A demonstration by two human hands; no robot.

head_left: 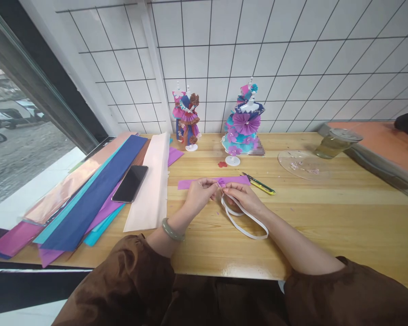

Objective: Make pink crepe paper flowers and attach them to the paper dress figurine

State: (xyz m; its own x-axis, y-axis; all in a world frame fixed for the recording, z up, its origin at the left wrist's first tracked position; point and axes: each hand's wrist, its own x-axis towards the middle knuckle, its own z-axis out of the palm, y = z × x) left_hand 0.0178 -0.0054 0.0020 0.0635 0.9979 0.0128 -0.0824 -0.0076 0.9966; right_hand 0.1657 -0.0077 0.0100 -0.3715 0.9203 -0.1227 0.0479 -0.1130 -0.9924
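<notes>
Wooden table [326,226]; coloured papers [98,194], layered at its left; dressed miniature stand [246,124], teal and purple, upright at the back; left hand [199,195], fingertips pinched on purple strip [187,184] at its gathered middle; right hand [245,198], fingertips closed on looped white ribbon [247,233] beside that gather; the strip crosswise at table centre; yellow-and-black cutter [262,186], just beside the strip's right end; red flower cutout [222,164], before the stand.

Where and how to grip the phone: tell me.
Grip the phone across its two long edges, near the middle, coming down from above; the left hand is nearer, so it probably suits best. The phone lies flat, screen up, on the papers, and its narrow width favors a pinch across.
</notes>
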